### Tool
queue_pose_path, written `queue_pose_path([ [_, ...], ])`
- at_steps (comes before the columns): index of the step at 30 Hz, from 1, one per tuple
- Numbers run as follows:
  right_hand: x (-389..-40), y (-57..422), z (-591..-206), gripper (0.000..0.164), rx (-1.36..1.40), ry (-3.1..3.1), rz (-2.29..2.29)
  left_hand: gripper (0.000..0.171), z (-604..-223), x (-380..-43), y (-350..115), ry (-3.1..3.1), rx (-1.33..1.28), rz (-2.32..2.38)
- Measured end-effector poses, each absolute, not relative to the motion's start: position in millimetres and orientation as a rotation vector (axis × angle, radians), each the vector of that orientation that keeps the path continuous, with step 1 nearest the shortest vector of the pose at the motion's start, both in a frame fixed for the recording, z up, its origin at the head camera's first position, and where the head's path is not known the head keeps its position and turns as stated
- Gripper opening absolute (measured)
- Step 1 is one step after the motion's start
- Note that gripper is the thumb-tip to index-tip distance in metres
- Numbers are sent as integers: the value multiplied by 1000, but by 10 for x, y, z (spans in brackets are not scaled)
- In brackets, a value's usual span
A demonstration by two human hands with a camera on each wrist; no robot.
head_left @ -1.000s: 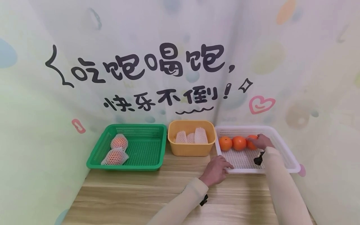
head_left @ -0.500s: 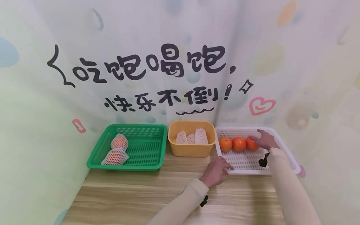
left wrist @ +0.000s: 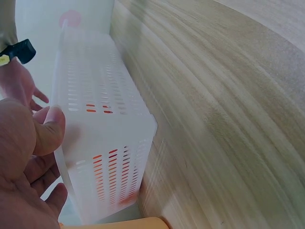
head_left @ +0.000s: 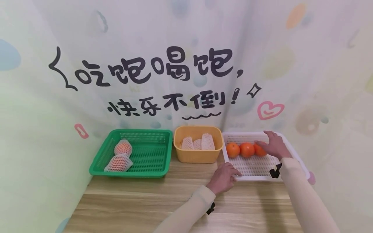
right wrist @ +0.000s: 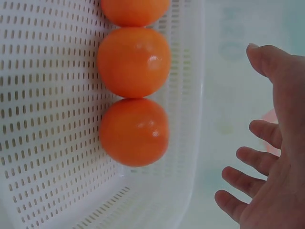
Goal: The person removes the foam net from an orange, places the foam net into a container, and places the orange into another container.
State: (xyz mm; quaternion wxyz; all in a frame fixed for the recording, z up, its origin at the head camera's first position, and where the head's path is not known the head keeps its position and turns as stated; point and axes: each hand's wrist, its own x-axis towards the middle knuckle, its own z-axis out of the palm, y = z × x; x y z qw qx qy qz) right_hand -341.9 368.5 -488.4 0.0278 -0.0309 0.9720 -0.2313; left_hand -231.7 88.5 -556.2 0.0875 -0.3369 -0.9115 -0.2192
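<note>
Three smooth, round orange-coloured fruits [head_left: 247,149] sit in a row along the back of a white perforated basket [head_left: 253,178]; the right wrist view shows the fruits [right wrist: 134,132] close up. My right hand [head_left: 275,145] is over the basket's back right, its fingers [right wrist: 243,181] spread and holding nothing. In the head view it partly covers the rightmost fruit; the right wrist view shows it apart from the fruits. My left hand [head_left: 222,177] grips the basket's near left corner, thumb [left wrist: 50,131] outside the wall and fingers over the rim.
A yellow bin [head_left: 199,157] with several white foam net sleeves [head_left: 208,141] stands left of the white basket. Farther left, a green basket [head_left: 131,173] holds two net-wrapped fruits [head_left: 118,162]. The wooden table [head_left: 131,200] meets a printed wall behind.
My right hand has let go of the rightmost fruit, lifted slightly and moved right, its fingers opening out. The left hand stays on the basket corner.
</note>
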Motion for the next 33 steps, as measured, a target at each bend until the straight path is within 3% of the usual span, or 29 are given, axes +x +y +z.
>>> queue_pose_path([
  [9, -3171, 3444, -4738, 81, -202, 3041, -736, 29, -5525, -2296, 865, -2778, -1047, -620],
  [17, -2967, 3242, -4726, 88, -224, 3031, -762, 32, -5401, -2305, 803, -2794, -1131, -573],
  [27, -2647, 2970, -4842, 76, -406, 3095, -809, 54, -5233, -2275, 508, -2877, -1038, -769],
  [33, -2460, 2853, -4953, 78, -432, 3094, -747, 69, -5132, -2243, 299, -2901, -951, -826],
])
